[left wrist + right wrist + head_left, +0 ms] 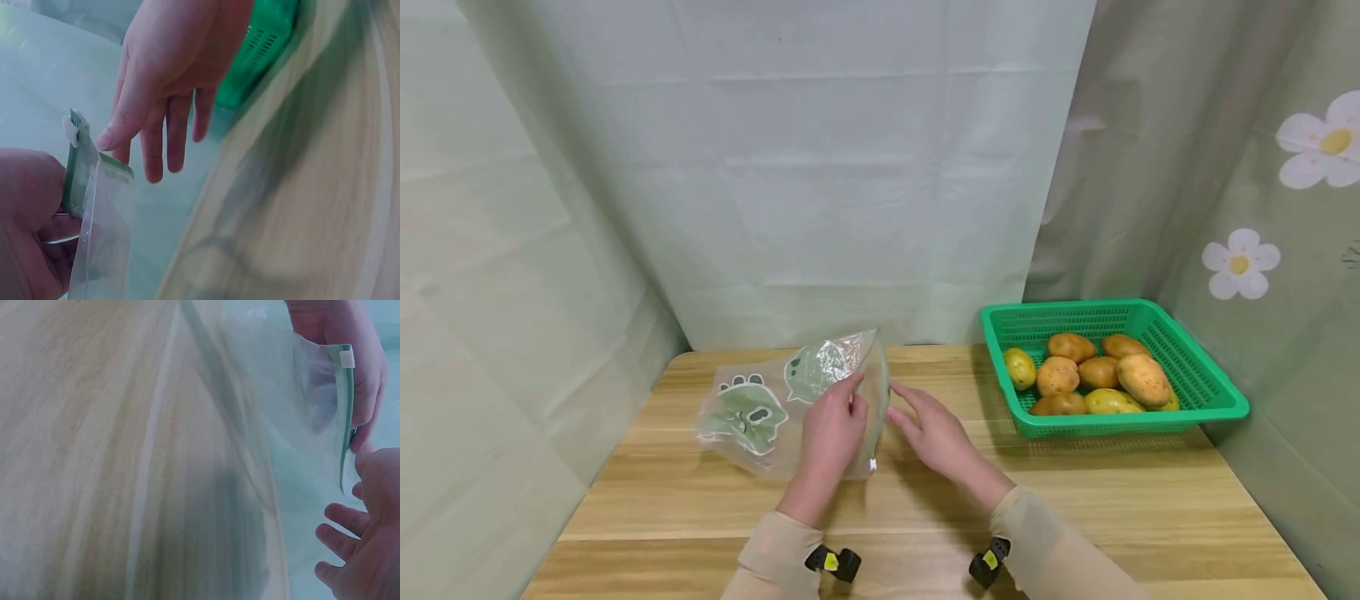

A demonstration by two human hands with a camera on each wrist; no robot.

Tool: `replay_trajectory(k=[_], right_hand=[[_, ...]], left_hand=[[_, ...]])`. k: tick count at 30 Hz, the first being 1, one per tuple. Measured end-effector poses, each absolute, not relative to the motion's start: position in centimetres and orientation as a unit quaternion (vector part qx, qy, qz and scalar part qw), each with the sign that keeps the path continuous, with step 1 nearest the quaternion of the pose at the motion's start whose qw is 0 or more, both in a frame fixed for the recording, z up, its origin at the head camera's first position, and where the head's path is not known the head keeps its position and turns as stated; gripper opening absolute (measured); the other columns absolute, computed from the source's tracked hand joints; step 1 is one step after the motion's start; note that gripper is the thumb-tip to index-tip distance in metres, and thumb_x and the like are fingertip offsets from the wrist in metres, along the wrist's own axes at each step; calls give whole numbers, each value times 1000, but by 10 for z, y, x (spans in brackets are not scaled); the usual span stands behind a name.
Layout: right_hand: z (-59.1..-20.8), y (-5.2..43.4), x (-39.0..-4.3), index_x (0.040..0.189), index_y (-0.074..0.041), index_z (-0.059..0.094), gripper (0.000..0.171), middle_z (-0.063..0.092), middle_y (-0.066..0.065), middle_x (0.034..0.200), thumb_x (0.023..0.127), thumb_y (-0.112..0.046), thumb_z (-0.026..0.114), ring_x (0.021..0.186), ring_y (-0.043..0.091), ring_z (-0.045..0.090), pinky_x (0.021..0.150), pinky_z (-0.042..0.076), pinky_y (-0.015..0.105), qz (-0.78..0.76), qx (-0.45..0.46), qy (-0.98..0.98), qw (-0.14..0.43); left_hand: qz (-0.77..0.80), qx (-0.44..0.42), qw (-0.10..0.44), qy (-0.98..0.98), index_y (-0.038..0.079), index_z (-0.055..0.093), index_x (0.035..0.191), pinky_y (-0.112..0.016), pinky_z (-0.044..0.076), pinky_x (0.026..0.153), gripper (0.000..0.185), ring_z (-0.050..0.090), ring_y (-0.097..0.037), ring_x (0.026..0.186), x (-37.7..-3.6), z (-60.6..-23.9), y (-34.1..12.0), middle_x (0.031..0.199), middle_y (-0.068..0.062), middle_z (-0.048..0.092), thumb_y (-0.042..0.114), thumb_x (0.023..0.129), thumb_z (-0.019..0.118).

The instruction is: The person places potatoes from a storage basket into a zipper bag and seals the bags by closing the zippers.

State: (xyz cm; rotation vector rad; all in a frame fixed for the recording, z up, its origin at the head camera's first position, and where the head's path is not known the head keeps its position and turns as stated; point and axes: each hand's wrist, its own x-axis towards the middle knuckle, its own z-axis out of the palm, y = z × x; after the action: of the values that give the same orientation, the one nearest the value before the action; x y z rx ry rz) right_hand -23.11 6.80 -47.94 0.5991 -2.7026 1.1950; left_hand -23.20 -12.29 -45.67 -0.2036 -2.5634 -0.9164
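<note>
My left hand pinches the clear zip bag at its green seal, lifted off the table left of centre; my right hand hovers open just beside. Thin, limp, slippery film: best gripped along that stiffer zip edge

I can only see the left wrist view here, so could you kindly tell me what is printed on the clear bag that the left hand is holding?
Observer: The bag carries green cartoon figures, and the left hand pinches it near its zip edge.
Operator: Thank you. Is the right hand holding anything?
Observer: No, the right hand hovers open beside the zip edge, fingers spread, gripping nothing.
Operator: I glimpse something green behind it. What is that?
Observer: It is a green basket on the table, to the right of the hands, with several potatoes inside.
</note>
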Motion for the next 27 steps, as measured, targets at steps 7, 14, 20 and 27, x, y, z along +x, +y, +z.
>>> replay_trajectory(k=[7, 14, 20, 27], right_hand=[[-473, 72, -232, 161, -16, 59, 51, 61, 12, 157, 115, -39, 60, 145, 35, 57, 119, 45, 58, 450, 171, -875, 46], [-468, 74, -232, 156, -11, 64, 49, 66, 12, 152, 114, -36, 63, 142, 33, 61, 118, 47, 56, 482, 158, -861, 45], [-462, 79, -229, 153, -11, 66, 47, 68, 9, 150, 111, -33, 68, 139, 33, 63, 117, 47, 58, 483, 151, -861, 51], [-457, 84, -227, 152, -11, 67, 47, 70, 8, 147, 107, -22, 76, 137, 33, 64, 117, 47, 59, 483, 141, -863, 55]], left_hand=[[-337, -88, 211, -913, 4, 75, 139, -38, 58, 68, 40, 64, -16, 73, -230, -447, -114, 124, -15, 78, 4, 100, 69], [-343, -98, 221, -908, 5, 76, 138, -36, 56, 65, 40, 65, -16, 74, -227, -440, -107, 119, -14, 79, 4, 99, 68], [-354, -98, 231, -901, 6, 76, 138, -38, 56, 66, 39, 66, -17, 75, -224, -435, -105, 114, -12, 78, 4, 99, 69], [-370, -95, 232, -895, 7, 75, 140, -40, 59, 68, 41, 70, -21, 81, -221, -427, -105, 116, -12, 78, 4, 99, 70]])
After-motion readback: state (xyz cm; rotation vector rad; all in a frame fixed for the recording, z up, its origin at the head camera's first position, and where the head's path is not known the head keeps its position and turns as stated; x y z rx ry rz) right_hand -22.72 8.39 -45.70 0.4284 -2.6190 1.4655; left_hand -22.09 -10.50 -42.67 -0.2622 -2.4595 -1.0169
